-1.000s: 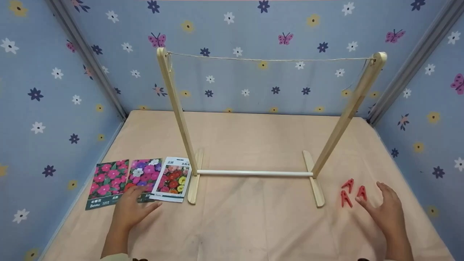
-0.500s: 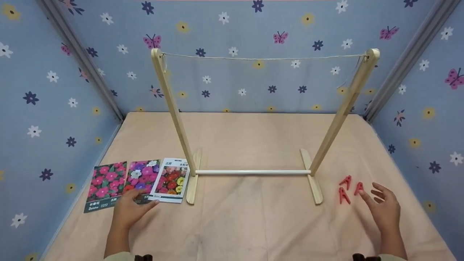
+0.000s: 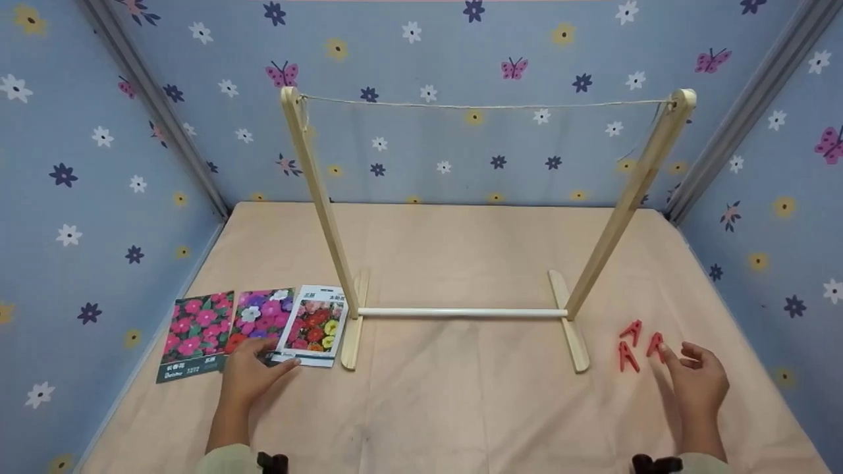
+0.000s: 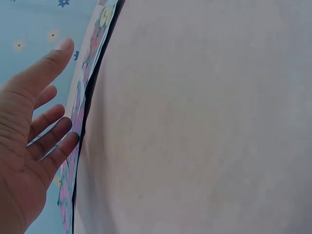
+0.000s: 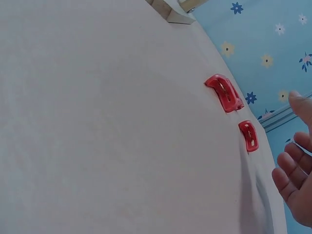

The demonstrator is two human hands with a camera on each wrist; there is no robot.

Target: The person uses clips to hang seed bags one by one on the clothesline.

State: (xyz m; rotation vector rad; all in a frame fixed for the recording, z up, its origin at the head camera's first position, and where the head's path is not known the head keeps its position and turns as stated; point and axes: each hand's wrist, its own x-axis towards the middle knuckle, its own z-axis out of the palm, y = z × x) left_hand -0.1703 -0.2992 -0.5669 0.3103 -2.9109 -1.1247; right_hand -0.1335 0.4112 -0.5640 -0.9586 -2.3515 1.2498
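Note:
Three flower seed packets lie overlapping at the left in the head view: a pink-flower packet [image 3: 197, 329], a mixed pink and purple packet [image 3: 267, 313] and a white-bordered packet [image 3: 316, 329]. My left hand [image 3: 247, 375] hovers over their near edge, fingers loosely bent, thumb tip by the white packet's lower edge. It holds nothing in the left wrist view. At the right lie three red clothespins, one farthest [image 3: 632, 332], one nearest [image 3: 627, 357] and one rightmost [image 3: 655, 345]. Beside the rightmost one is my right hand [image 3: 701, 378], thumb tip right at it, fingers relaxed and apart from the thumb.
A wooden frame has two uprights, a left post [image 3: 319, 204] and a right post [image 3: 629, 204]. A string [image 3: 487, 106] spans their tops, and a white rod [image 3: 461, 313] joins their feet. Flower-patterned panels [image 3: 428, 151] enclose the cloth-covered table [image 3: 448, 263] on three sides.
My left hand has shifted slightly right along the packets. The right hand's thumb and fingers have drawn closer together beside the rightmost clothespin. Packets, clothespins and frame stay in place.

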